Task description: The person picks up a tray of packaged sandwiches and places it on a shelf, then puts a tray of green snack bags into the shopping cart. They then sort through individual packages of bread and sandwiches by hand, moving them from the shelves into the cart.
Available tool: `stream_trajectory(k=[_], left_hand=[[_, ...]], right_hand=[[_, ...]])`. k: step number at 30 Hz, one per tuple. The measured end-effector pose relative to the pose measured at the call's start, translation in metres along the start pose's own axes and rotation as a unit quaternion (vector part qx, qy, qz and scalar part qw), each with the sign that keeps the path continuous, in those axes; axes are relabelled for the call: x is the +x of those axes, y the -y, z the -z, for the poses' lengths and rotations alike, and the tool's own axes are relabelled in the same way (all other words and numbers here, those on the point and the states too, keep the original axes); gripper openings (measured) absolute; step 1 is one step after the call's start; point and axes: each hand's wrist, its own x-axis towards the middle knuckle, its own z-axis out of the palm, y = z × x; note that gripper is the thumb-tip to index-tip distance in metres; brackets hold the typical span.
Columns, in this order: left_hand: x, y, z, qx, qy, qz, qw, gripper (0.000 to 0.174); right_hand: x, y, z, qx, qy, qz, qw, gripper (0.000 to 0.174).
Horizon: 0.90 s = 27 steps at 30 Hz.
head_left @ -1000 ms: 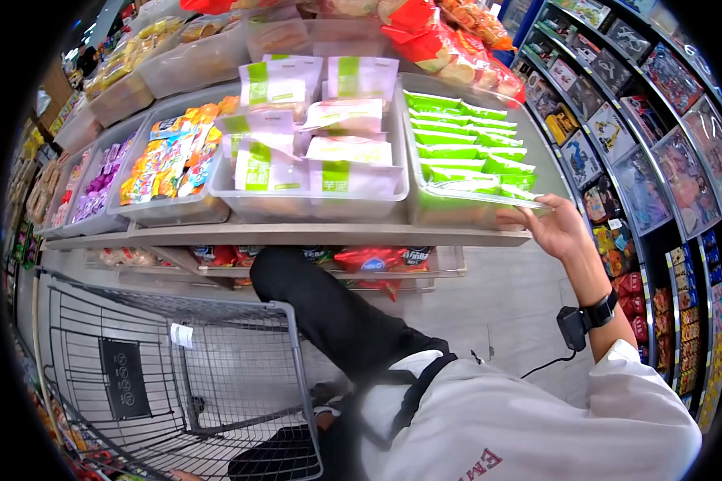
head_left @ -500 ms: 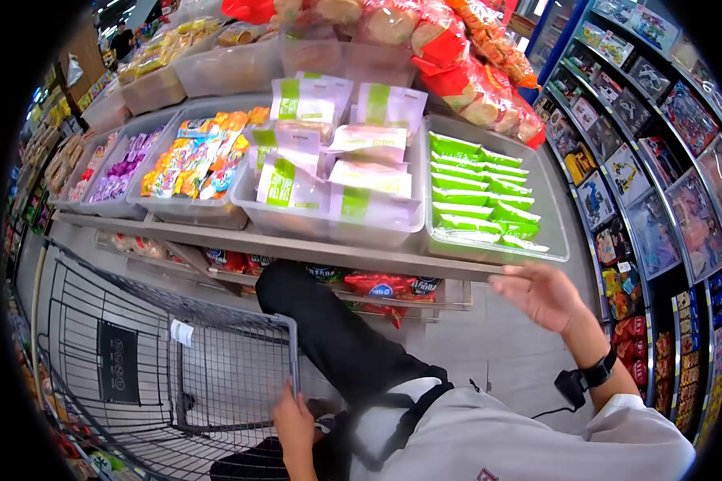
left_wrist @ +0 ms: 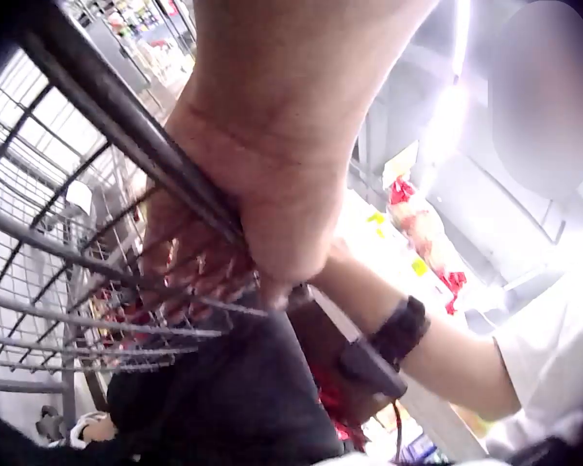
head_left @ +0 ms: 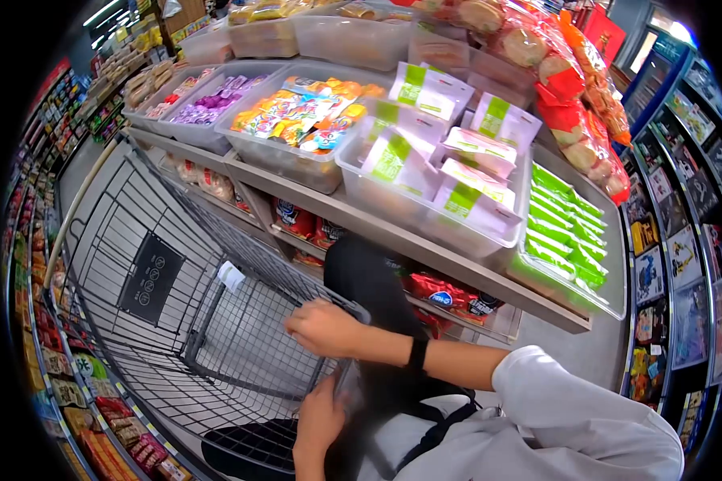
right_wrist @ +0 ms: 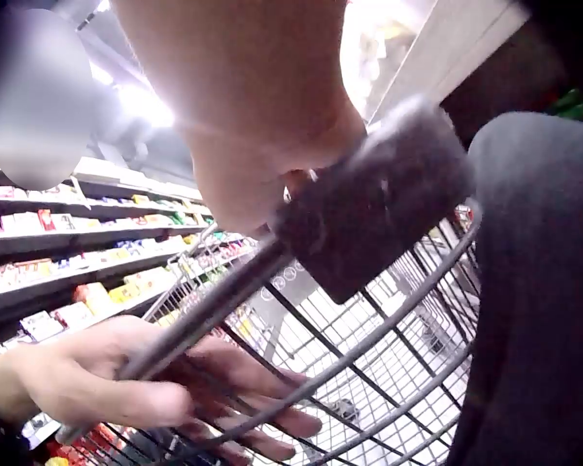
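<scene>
My left hand (head_left: 321, 421) holds the near end of a grey wire shopping cart (head_left: 241, 301). In the right wrist view that left hand (right_wrist: 126, 379) has the thumb on one side of the rim bar (right_wrist: 228, 301) and the fingers on the other, among the wires. My right hand (head_left: 325, 329) hangs over the cart's near corner, fingers loosely bent, with nothing seen in it. Its forearm crosses in front of my body. The right wrist view mostly hides its fingers behind the wrist and a dark block (right_wrist: 379, 199) on the bar.
A wooden display shelf (head_left: 297, 212) runs along the cart's far side. It bears clear bins of purple-white packets (head_left: 401, 164), green packets (head_left: 565, 224) and orange candy bags (head_left: 309, 112). My bent knee (head_left: 369, 268) is between shelf and cart. Stocked shelves stand left (head_left: 72, 377) and right (head_left: 682, 264).
My right hand has left the green packets' bin and swung left to the cart. My left hand has come into view at the cart. The head view has turned left.
</scene>
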Motion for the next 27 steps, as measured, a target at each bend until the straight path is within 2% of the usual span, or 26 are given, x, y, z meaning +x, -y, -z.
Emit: stream_trajectory(k=[1, 3, 4, 6, 7, 8, 10, 11, 12, 14, 16, 18, 20, 22, 27], left_hand=[[0.0, -0.002, 0.01, -0.001, -0.006, 0.004, 1.0, 0.037], [-0.001, 0.001, 0.034, -0.166, 0.07, 0.172, 0.968, 0.034], [-0.004, 0.025, 0.031, -0.129, 0.01, 0.143, 0.981, 0.029], [-0.007, 0.04, 0.03, -0.121, -0.139, 0.15, 0.971, 0.027], [-0.009, 0.05, 0.025, -0.084, -0.183, 0.164, 0.966, 0.027], [-0.014, 0.057, 0.022, -0.084, -0.186, 0.167, 0.965, 0.027], [-0.023, 0.062, 0.018, 0.071, -0.002, 0.224, 0.972, 0.027], [-0.026, 0.065, 0.011, 0.047, 0.032, 0.22, 0.974, 0.027], [-0.025, 0.067, 0.008, 0.045, 0.029, 0.222, 0.974, 0.027], [-0.021, 0.066, 0.004, -0.059, 0.058, 0.211, 0.974, 0.029], [-0.022, 0.062, 0.008, -0.058, 0.058, 0.224, 0.971, 0.031], [-0.021, 0.057, 0.013, 0.005, 0.041, 0.221, 0.974, 0.032], [-0.022, 0.061, 0.008, 0.004, 0.037, 0.203, 0.978, 0.033], [-0.021, 0.062, 0.006, -0.025, 0.045, 0.224, 0.973, 0.032], [-0.021, 0.059, 0.009, -0.019, 0.037, 0.207, 0.978, 0.032]], right_hand=[[0.002, -0.004, -0.008, 0.001, 0.004, 0.006, 1.0, 0.012], [0.001, -0.008, -0.023, -0.1, 0.232, -0.072, 0.965, 0.021], [0.0, -0.012, -0.025, -0.099, 0.238, -0.069, 0.964, 0.021], [-0.008, -0.018, -0.023, -0.12, 0.371, -0.074, 0.918, 0.023], [-0.007, -0.014, -0.015, -0.095, 0.353, -0.08, 0.927, 0.022], [-0.006, -0.016, -0.016, -0.095, 0.355, -0.076, 0.927, 0.022], [-0.006, -0.015, -0.021, -0.096, 0.331, -0.087, 0.935, 0.026], [-0.005, -0.015, -0.02, -0.096, 0.333, -0.084, 0.934, 0.026], [-0.005, -0.015, -0.02, -0.08, 0.327, -0.089, 0.938, 0.027], [-0.003, -0.015, -0.019, -0.065, 0.322, -0.097, 0.94, 0.028], [-0.001, -0.013, -0.017, -0.072, 0.385, -0.146, 0.908, 0.021], [0.0, -0.009, -0.012, -0.059, 0.362, -0.143, 0.919, 0.02], [-0.003, -0.01, -0.01, -0.049, 0.34, -0.143, 0.928, 0.019], [-0.002, -0.014, -0.016, -0.036, 0.336, -0.146, 0.93, 0.019], [0.0, -0.019, -0.021, -0.05, 0.376, -0.154, 0.912, 0.018]])
